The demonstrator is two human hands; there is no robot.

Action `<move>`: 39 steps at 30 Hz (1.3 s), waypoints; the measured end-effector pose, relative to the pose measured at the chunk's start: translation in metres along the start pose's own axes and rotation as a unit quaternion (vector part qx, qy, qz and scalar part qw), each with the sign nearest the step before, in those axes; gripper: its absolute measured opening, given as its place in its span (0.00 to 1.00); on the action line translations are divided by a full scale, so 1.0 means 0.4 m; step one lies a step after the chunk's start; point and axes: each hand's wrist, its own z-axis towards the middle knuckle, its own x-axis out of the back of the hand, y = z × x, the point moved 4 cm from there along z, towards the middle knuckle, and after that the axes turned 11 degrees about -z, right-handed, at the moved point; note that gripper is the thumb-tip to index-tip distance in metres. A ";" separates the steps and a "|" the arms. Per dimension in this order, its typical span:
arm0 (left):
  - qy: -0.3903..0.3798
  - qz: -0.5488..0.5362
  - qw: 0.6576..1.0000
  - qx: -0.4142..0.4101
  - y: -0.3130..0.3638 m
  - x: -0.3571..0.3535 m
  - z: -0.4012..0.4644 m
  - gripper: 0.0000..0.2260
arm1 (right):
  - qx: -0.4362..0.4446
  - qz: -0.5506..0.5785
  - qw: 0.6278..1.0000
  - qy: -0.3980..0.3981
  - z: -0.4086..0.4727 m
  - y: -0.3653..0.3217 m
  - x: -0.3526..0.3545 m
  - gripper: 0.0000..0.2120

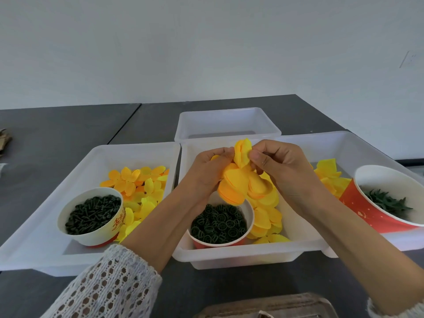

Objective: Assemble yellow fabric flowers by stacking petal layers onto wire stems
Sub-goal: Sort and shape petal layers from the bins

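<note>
On the dark table (68, 134) white trays are sitting. We are pinching a stack of yellow petals (241, 177) between our left hand (212, 168) and right hand (277, 164) above the middle tray (229, 258). Its cup (250, 216) is holding dark rings; the left cup (119, 216) is showing red writing, perhaps Chinese.

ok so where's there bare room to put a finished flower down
The back tray looks empty. Dark table left of it, behind the left tray, is mostly bare. The middle tray is crowded: ring cup, petals, both hands gripping a petal stack.
</note>
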 end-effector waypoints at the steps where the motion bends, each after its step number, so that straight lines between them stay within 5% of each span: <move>1: 0.000 -0.001 1.000 0.002 0.001 -0.001 0.000 0.13 | -0.003 -0.001 1.000 0.001 -0.002 -0.003 0.001 0.09; 15: 0.107 -0.044 0.990 -0.078 0.019 0.017 -0.028 0.11 | -0.156 0.143 0.959 0.190 -0.028 0.019 0.073 0.08; 21: 0.123 0.006 0.990 -0.075 0.038 0.052 -0.051 0.11 | -0.204 -0.046 0.960 0.187 -0.008 0.089 0.145 0.10; 25: 0.111 0.017 0.992 -0.059 0.038 0.046 -0.062 0.12 | -0.225 -0.038 0.962 0.154 -0.001 0.100 0.144 0.01; 29: 0.054 0.042 0.995 -0.071 0.044 0.020 -0.070 0.07 | -0.194 -0.077 0.966 0.151 -0.002 0.088 0.124 0.08; 34: 0.053 0.288 0.949 -0.120 0.032 -0.016 -0.061 0.08 | -0.046 -0.188 0.963 0.188 -0.024 0.020 0.078 0.10; 39: 0.012 0.278 0.950 -0.144 0.030 -0.040 -0.058 0.10 | 0.000 -0.194 0.969 0.155 -0.039 -0.029 0.018 0.08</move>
